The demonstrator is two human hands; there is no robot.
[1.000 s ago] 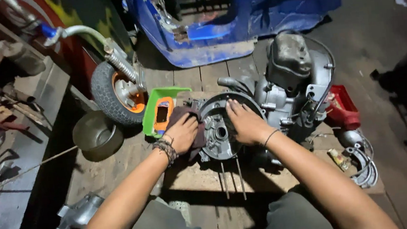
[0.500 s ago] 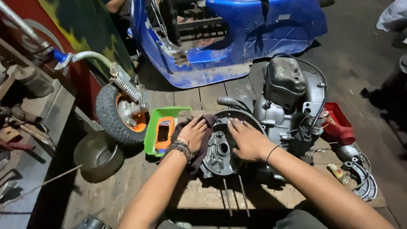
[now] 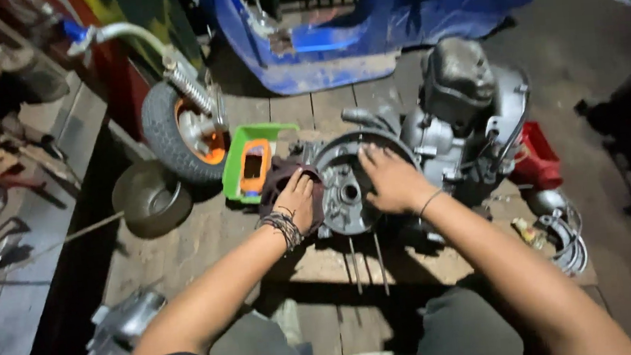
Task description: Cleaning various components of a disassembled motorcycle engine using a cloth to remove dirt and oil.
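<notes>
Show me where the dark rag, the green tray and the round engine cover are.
dark rag (image 3: 279,174), head view, bunched top edge above the left hand.
green tray (image 3: 234,171), head view, left rim.
round engine cover (image 3: 348,192), head view, centre hub.

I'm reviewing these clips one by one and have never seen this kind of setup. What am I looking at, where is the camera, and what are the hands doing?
The single camera sits on a person's head and looks down at their own bare hands. They sit before a grey scooter engine on a wooden platform. The left hand presses a dark rag against the round engine casing; the right hand lies flat on that casing. Nearby are a green tray, a small wheel, a metal bowl and a blue scooter body.
</notes>
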